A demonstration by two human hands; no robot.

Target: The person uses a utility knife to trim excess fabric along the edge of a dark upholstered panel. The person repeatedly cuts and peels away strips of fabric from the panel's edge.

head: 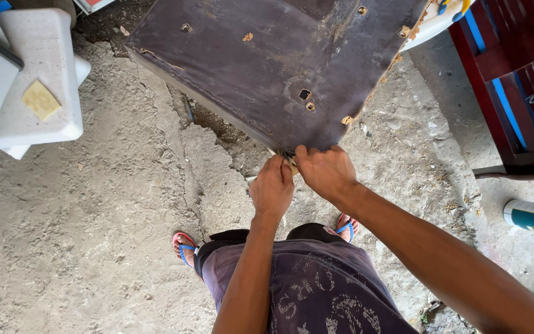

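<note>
While both hands are meeting at the near corner of a dark brown board [273, 68], the left hand [272, 188] is pinching that corner with fingers curled shut, and the right hand [326, 170] is clamping down on the same spot just beside it, knuckles up. From the head view, the board is stretching away from the grip, up and to the left, its long axis running toward the far left, its near corner pointing at the person. It is sitting tilted over cracked concrete floor [94, 216], showing small holes. A white foam block [41, 80] is lying well apart at left, and a green can [533, 218] at right.
</note>
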